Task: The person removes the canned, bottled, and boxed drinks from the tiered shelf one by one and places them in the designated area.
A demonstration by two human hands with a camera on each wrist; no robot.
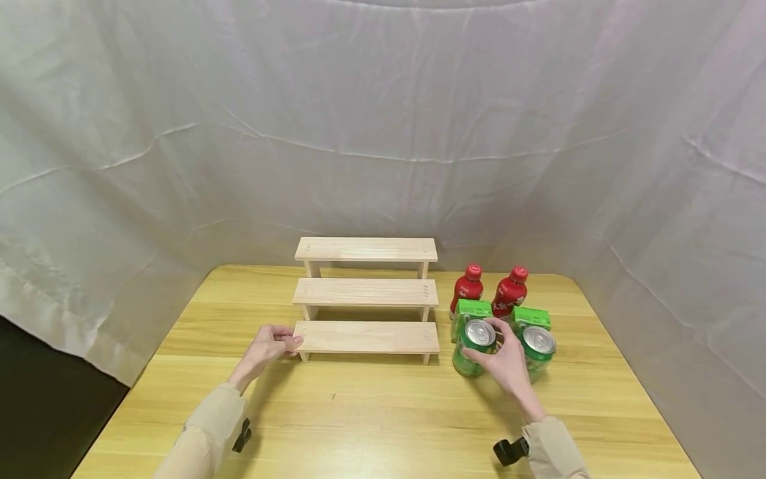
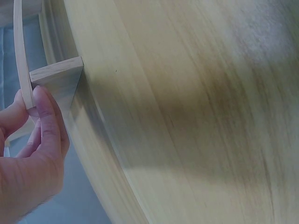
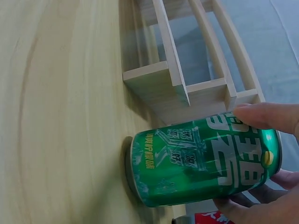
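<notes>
A three-tier wooden step rack stands toward the back of the table. My left hand pinches the left end of its lowest board, thumb on one face and fingers on the other in the left wrist view. To the right of the rack, my right hand grips a green soda can near its silver top. The can is upright, its base close to the tabletop. A second green can stands just right of that hand, partly hidden by it.
Behind the cans are two green boxes, one at left and one at right. Two red bottles, a left one and a right one, stand farther back. Pale curtains surround the wooden table.
</notes>
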